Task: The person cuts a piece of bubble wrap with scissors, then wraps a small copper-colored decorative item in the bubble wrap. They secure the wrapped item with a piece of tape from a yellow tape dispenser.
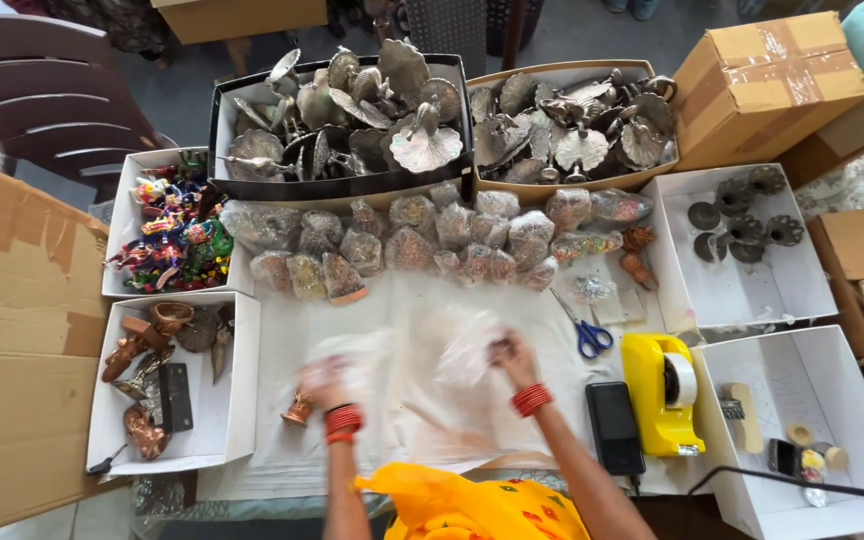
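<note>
Your worktop [422,300] is spread with white paper and packed along its far edge: a black box [342,185] and a tan box [562,185] heaped with grey metal leaf-shaped pieces. Just in front of them runs a row of small wrapped packets [422,240]. At the left edge, one white box of bright painted figures [174,225], another of copper-coloured pieces [157,380]. Towards the near right corner sit a yellow tape dispenser [660,392], a black phone [614,427] and blue-handled scissors [584,330].

Near the middle of the near edge, your right hand [512,358] has its fingers pinched on a clear plastic bag [467,350]. Your left hand [327,385] is blurred; you cannot tell its fingers' state, though a film of plastic shows above it. A small copper figure [298,410] stands just beside that hand.
</note>
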